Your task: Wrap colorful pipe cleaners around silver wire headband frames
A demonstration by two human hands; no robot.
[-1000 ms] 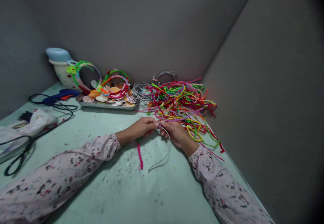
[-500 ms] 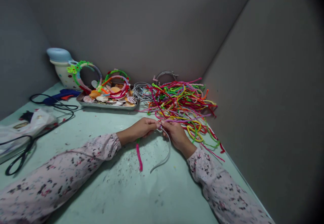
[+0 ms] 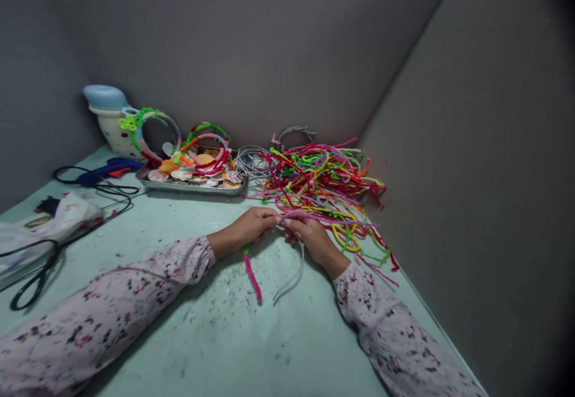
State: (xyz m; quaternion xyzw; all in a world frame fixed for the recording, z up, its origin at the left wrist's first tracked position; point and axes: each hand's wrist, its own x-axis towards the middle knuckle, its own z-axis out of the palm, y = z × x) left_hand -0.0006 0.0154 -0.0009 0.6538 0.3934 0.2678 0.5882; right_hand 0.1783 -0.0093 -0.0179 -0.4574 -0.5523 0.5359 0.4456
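Observation:
Just in front of the pile of pipe cleaners, my left hand is closed in a pinch on a headband, whose middle is hidden by the fingers. Its pink and green fuzzy-wrapped end hangs below that hand. The bare grey end of the headband curves down beneath my right hand. Thumb and finger of the right hand pinch a purple pipe cleaner close to the left fingertips. It bends over the right hand, and its loose tail points right.
Behind my left hand, a metal tray holds seashells and wrapped headbands. Grey headbands lie beside it. Further left are a spotted container, a blue glue gun, a black cable and a plastic bag.
The headband's pink end and bare grey end have both swung slightly right. The purple pipe cleaner now arches over the right hand, its tail lower. Both hands stay nearly in place.

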